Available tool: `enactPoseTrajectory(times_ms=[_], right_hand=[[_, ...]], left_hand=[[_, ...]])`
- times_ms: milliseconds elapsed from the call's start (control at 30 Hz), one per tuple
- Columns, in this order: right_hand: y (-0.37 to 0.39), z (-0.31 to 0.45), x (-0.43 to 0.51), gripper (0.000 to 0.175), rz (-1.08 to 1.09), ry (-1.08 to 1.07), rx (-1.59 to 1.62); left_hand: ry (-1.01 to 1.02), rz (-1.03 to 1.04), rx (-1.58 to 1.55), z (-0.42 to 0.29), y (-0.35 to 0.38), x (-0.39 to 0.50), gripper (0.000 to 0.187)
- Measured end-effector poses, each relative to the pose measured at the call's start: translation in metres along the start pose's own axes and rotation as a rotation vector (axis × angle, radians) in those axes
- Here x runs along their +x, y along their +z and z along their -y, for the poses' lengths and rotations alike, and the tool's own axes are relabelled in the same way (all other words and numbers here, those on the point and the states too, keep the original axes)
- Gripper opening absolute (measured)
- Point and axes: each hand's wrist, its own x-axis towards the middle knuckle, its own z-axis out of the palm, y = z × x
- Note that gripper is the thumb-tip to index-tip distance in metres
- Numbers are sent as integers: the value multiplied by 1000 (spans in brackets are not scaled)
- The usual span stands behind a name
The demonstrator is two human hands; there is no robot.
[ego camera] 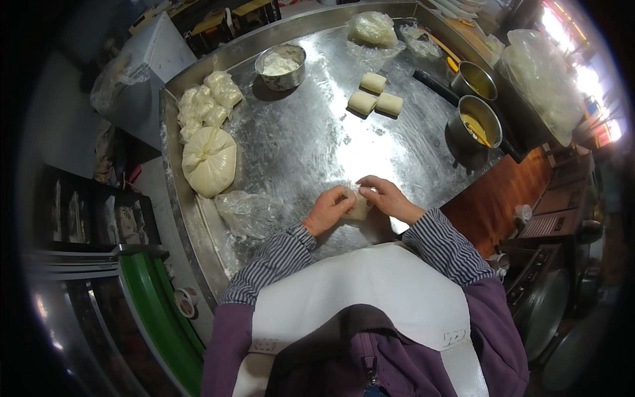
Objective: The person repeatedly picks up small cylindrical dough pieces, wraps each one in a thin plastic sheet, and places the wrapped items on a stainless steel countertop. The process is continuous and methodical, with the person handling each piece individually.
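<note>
Both my hands meet over the near part of a stainless steel worktable. My left hand [329, 209] and my right hand [389, 197] pinch the top of a small clear plastic bag [357, 207] with something pale inside, likely dough. Beyond them lie three pale dough pieces [362, 103] close together. A large bag of dough [210, 161] rests at the table's left side, with several smaller bagged dough lumps [201, 105] behind it. A crumpled clear plastic bag [248, 212] lies left of my left hand.
A metal bowl of flour [280, 67] stands at the back left. Two metal pots, one nearer [474, 124] and one farther [474, 82], hold yellowish liquid at the right. Another plastic-wrapped lump [372, 31] sits at the back. A raised metal rim [171, 198] edges the table.
</note>
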Motion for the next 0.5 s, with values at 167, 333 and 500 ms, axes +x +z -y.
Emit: enactPoseTrajectory(times_ms=[167,333,500], right_hand=[[2,8,-11,9,-79,-181,-148],[2,16,-20,11,215,-353,-172],[2,4,-5,22,68,-187,171]], left_hand=[[-149,23,-194,-29,-5,9,12],[-194,184,-166,-41,-15,18,9],[53,57,414,-37,-11,14,11]])
